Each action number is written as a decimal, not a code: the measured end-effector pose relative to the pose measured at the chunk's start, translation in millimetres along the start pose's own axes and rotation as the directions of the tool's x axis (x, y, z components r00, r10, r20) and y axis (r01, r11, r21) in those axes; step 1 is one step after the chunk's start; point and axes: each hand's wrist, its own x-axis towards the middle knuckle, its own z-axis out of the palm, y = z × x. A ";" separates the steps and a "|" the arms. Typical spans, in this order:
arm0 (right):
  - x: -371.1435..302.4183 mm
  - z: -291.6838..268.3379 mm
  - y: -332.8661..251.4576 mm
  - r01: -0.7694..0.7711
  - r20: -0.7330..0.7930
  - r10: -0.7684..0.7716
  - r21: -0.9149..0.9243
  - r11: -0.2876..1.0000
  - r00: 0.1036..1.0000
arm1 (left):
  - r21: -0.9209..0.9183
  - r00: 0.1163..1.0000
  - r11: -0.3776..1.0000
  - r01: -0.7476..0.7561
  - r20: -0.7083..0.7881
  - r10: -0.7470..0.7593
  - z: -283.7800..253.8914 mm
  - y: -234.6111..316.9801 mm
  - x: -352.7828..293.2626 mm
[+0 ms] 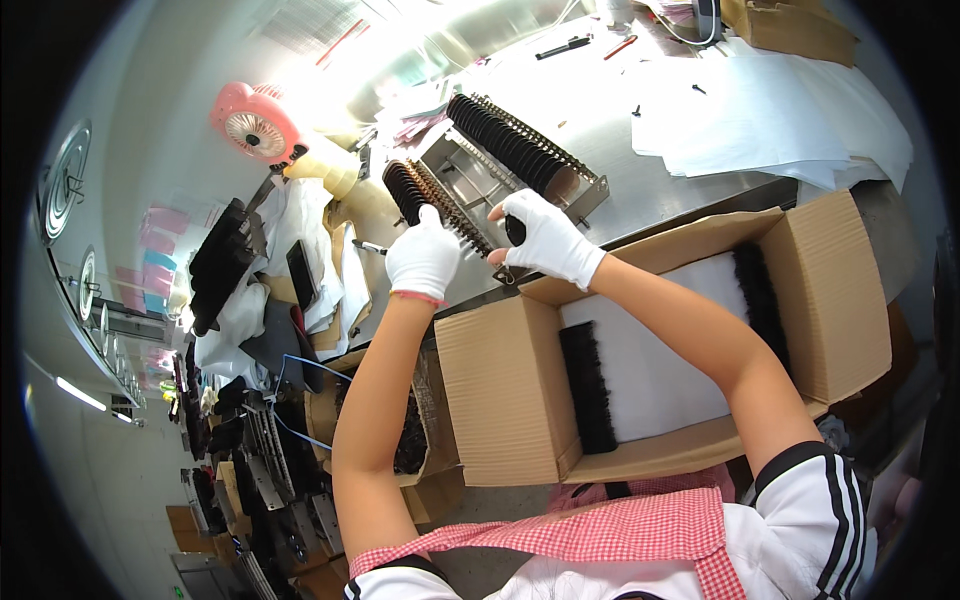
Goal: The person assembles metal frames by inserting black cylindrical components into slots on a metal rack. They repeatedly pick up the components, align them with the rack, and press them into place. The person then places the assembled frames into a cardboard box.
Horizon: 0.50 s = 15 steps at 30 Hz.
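Observation:
A metal rack lies on the steel workbench, with rows of thin black pieces along both sides. The far row of black pieces is long and packed close; the near row runs beside a coppery toothed strip. My left hand, in a white glove, is closed against the lower part of the near row; what its curled fingers hold is hidden. Over the rack's near end, my gloved right hand curls around a small black rounded piece, with bare thumb and fingertip showing.
Below the bench edge stands an open cardboard box with white sheeting and black bristly strips inside. White paper sheets lie at the right, pens at the back. A pink fan, a phone and dark parts are at the left.

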 end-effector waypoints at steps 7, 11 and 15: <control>-4.8 15.9 -46.0 0.011 0.125 -0.018 0.057 0.998 0.992 | -0.451 0.784 0.695 -0.560 -0.019 0.620 -4.7 -7.5 -31.1; 5.8 -3.7 -25.3 0.094 0.077 -0.090 -0.061 0.994 0.993 | -0.837 0.882 0.547 0.031 0.281 0.380 -1.4 -51.2 -4.0; 16.7 -14.0 1.1 0.213 0.258 -0.174 -0.135 0.968 0.950 | -0.327 0.974 0.937 -0.123 -0.222 0.051 36.8 -82.7 54.3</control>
